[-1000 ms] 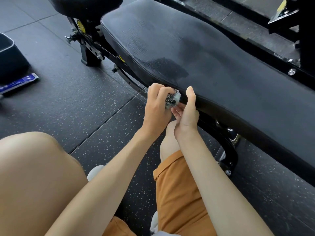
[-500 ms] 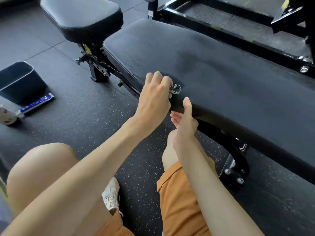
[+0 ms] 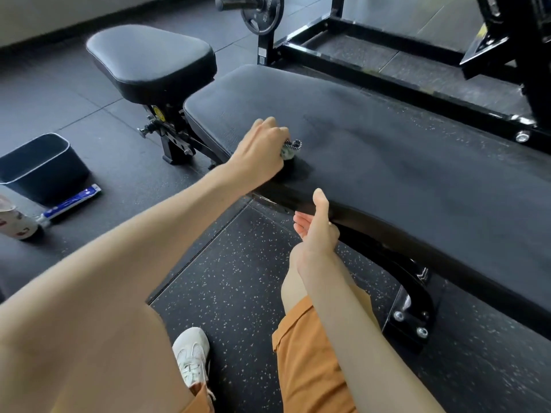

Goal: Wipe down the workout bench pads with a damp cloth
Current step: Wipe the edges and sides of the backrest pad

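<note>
A long black bench pad [image 3: 402, 162] runs across the middle and right of the head view. My left hand [image 3: 262, 150] grips a small bunched black-and-white cloth [image 3: 291, 149] and holds it against the pad's top near its front left edge. A darker damp patch lies on the pad around the cloth. My right hand [image 3: 316, 228] hovers by the pad's front side edge, fingers relaxed and thumb up, holding nothing. A smaller black seat pad [image 3: 152, 61] stands at the upper left on the same frame.
A dark bin [image 3: 44, 165], a blue-and-white tube [image 3: 71, 201] and a patterned cup [image 3: 15, 222] sit on the rubber floor at the left. A black rack frame [image 3: 417, 73] with a weight plate [image 3: 262, 13] stands behind the bench. My knees and a white shoe [image 3: 190, 353] are below.
My left hand has carried the cloth from the pad's front edge up onto its top. My right hand has let go of the cloth and stayed low by the edge. The view has tilted up.
</note>
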Tool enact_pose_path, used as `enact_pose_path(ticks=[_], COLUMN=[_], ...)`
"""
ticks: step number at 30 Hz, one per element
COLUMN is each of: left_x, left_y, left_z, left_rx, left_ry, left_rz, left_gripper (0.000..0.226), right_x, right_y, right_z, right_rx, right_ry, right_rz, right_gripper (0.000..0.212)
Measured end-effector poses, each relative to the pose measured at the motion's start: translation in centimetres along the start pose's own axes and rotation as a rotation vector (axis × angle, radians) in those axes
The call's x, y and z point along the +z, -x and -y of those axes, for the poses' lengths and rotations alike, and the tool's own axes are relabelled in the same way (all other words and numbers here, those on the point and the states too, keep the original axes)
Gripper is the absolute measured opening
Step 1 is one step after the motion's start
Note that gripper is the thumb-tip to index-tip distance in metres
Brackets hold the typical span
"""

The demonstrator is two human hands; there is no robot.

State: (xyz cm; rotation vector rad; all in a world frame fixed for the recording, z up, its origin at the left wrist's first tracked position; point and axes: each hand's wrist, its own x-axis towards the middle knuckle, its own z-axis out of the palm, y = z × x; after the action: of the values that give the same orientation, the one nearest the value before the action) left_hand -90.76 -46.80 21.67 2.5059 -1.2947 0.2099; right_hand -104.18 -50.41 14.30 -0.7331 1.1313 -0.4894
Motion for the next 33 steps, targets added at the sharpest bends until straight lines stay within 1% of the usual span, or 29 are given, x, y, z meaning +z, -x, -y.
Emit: enact_pose_path(ticks=[1,2,4,6,7,9,11,12,13,15,17,19,20,21,23,24,25,26,27,29,30,31,33], left_x=[0.1,0.1,0.1,-0.3,-0.3,0.0,0.4,0.6,0.8,0.9,0.4,0.2,0.4,0.7,1.7,2.6,3.5,4.9,6.3,8.2,8.7,9.2,9.6], left_y=[0.0,0.3,0.9,0.4,-0.4,-1.7,-1.8,-1.5,-1.1,0.5,1.9,2.0,1.8,1.7,2.8,3.9,5.2,6.4,7.5,8.6,8.8,8.9,9.0], left_z=[-0.4,-1.0,-1.8,-1.3,-0.7,0.1,-0.5,-1.0,-1.5,-2.2,-2.1,-1.0,-0.4,0.1,-0.7,-2.0,-3.6,-5.2,-6.4,-6.3,-5.5,-4.5,-3.6], left_rx=[-0.015,0.019,0.148,0.190,0.168,0.068,-0.020,-0.014,0.027,0.187,0.343,0.400,0.355,0.250,-0.056,-0.126,-0.107,-0.020,0.076,0.199,0.213,0.186,0.022], left_ry=[0.010,0.030,0.085,0.106,0.087,0.046,0.058,0.067,0.076,0.109,0.152,0.143,0.139,0.161,0.280,0.324,0.337,0.336,0.336,0.343,0.335,0.327,0.384], left_rz=[0.004,0.029,0.120,0.174,0.166,0.094,0.019,0.003,0.007,0.044,0.103,0.116,0.064,-0.027,-0.262,-0.387,-0.498,-0.567,-0.606,-0.614,-0.620,-0.644,-0.709], left_gripper=[0.034,0.039,0.047,0.042,0.035,0.027,0.031,0.036,0.042,0.049,0.049,0.045,0.043,0.040,0.037,0.035,0.030,0.022,0.016,0.019,0.023,0.027,0.040], right_x=[-0.1,-0.1,0.1,0.2,0.1,-0.2,-0.4,-0.3,-0.2,0.0,0.3,0.3,0.1,-0.1,-0.6,-0.8,-0.8,-0.9,-1.0,-1.4,-1.6,-1.8,-2.0], right_y=[0.0,0.0,-0.2,-0.2,-0.1,-0.1,-0.1,-0.1,-0.2,-0.1,0.0,0.2,0.0,-0.2,-0.5,-0.6,-0.6,-0.7,-0.7,-0.9,-1.3,-1.6,-1.9], right_z=[0.0,0.1,0.3,0.4,0.4,0.3,0.3,0.4,0.4,0.2,-0.2,-0.5,-0.7,-0.9,-1.2,-1.3,-1.4,-1.5,-1.4,-1.4,-1.5,-1.6,-1.6], right_rx=[0.009,0.010,0.003,0.006,0.009,0.011,0.008,-0.001,-0.016,-0.051,-0.090,-0.137,-0.154,-0.163,-0.176,-0.187,-0.203,-0.226,-0.238,-0.269,-0.280,-0.291,-0.329], right_ry=[0.005,0.006,0.000,0.012,0.028,0.044,0.050,0.045,0.038,0.033,0.027,-0.003,-0.013,-0.023,-0.023,-0.012,-0.014,-0.051,-0.127,-0.235,-0.190,-0.134,-0.078], right_rz=[0.010,0.021,0.028,0.025,0.024,0.023,0.026,0.030,0.032,0.026,0.015,0.010,0.014,0.021,0.045,0.056,0.069,0.083,0.112,0.130,0.099,0.062,0.026], right_gripper=[0.056,0.058,0.060,0.061,0.060,0.058,0.054,0.052,0.050,0.047,0.046,0.049,0.053,0.058,0.069,0.072,0.073,0.069,0.063,0.055,0.057,0.060,0.066])
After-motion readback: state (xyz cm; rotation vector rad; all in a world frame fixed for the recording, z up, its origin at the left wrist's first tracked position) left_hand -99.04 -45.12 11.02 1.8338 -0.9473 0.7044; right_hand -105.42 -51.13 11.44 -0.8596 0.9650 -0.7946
